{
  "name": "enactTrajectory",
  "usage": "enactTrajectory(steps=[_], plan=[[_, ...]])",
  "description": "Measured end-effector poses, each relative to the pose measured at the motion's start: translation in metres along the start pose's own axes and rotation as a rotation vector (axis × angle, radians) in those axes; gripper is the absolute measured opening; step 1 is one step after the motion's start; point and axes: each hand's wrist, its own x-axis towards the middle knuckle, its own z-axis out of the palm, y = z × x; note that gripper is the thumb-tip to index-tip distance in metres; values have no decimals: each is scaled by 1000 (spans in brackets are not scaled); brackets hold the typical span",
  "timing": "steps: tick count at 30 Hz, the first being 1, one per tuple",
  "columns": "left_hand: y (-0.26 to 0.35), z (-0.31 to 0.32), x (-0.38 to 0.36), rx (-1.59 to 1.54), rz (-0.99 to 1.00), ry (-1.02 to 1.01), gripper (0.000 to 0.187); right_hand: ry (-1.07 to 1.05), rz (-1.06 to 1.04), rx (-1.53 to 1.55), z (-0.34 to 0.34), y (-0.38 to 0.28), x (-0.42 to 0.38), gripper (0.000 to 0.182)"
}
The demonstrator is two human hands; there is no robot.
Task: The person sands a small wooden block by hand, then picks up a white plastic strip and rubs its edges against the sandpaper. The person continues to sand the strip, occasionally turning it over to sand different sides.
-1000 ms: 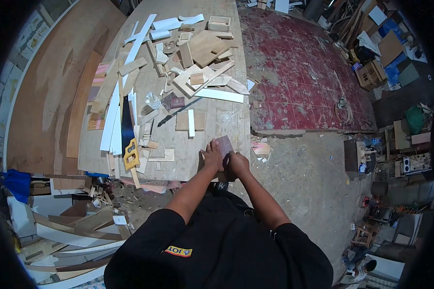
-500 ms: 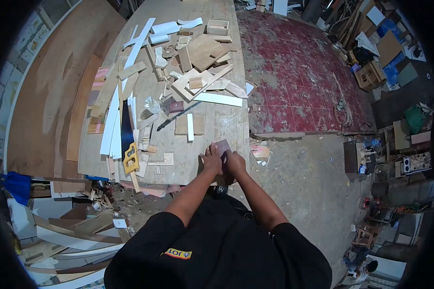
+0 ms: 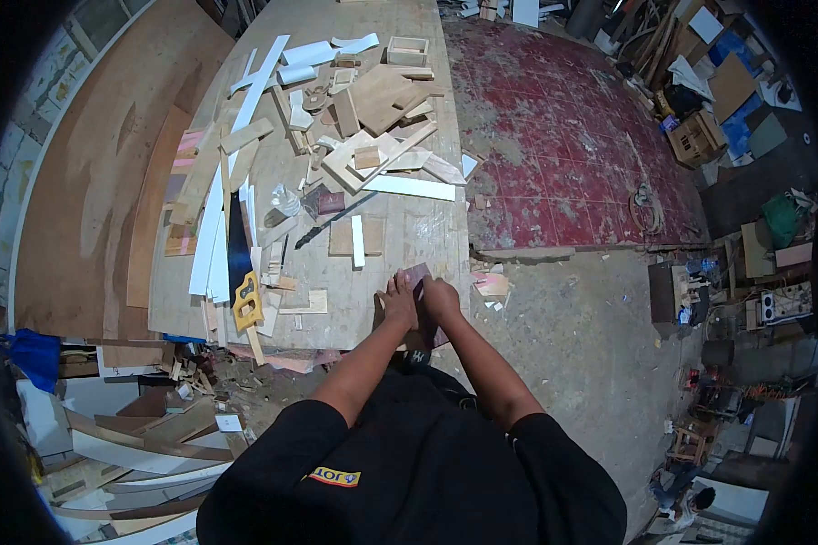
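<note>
At the bench's near edge lies a reddish-brown sheet [image 3: 417, 272] that looks like sandpaper, partly covered by both hands. My left hand [image 3: 398, 303] rests on its left side, fingers stretched forward and lying flat. Beside it, my right hand [image 3: 441, 301] is closed with the knuckles up, over the sheet's right side. Whatever the right fingers grip is hidden beneath them. Just beyond the hands, a narrow white strip [image 3: 358, 241] lies across a square wooden board [image 3: 341, 238].
A yellow-handled saw [image 3: 246, 302] lies at the bench's left. Wood offcuts [image 3: 379, 98], a small wooden box [image 3: 407, 51] and a clear container [image 3: 286, 201] sit farther back. Right of the workbench [image 3: 336, 318] is a raised red floor [image 3: 554, 154]. A person [image 3: 691, 504] appears at lower right.
My right hand has shifted slightly forward, away from me, along the sheet, and more of the sheet's near end shows. My left hand stays nearly in place.
</note>
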Motion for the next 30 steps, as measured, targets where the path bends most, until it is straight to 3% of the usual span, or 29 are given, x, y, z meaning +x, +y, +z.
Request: enactTrajectory(steps=[4,6,7,9,12,13,15,18,22,25,28,29,30], plan=[[0,3,1,21,-4,-8,124,-59,56,38,3,7,-20,15],[0,3,0,26,-10,19,124,-249,86,-15,-5,8,-35,16],[1,0,-1,25,-9,20,124,-248,86,-16,-10,8,-39,16],[1,-3,-4,-18,0,-7,126,-526,120,-110,-17,8,-44,18],[0,1,-1,17,0,-2,129,-603,-5,-165,-25,10,-33,17],[-1,3,4,17,-2,2,129,-601,-8,-165,-21,11,-23,17],[-1,11,8,88,-10,17,132,-185,35,-42,-5,10,-8,19],[2,-3,-4,8,-4,-8,134,-16,54,23,10,14,0,22],[0,-7,-8,-6,7,-36,134,-16,97,121,18,20,-25,25],[1,-3,-1,-9,1,-15,135,-147,69,66,3,22,-41,25],[3,-2,-1,6,-7,-11,135,-499,115,-87,-17,18,-40,21],[4,-3,-1,6,-11,-24,134,-494,118,-87,-25,17,-34,21],[4,-4,0,7,-17,-38,133,-619,69,-120,-30,17,-26,23]])
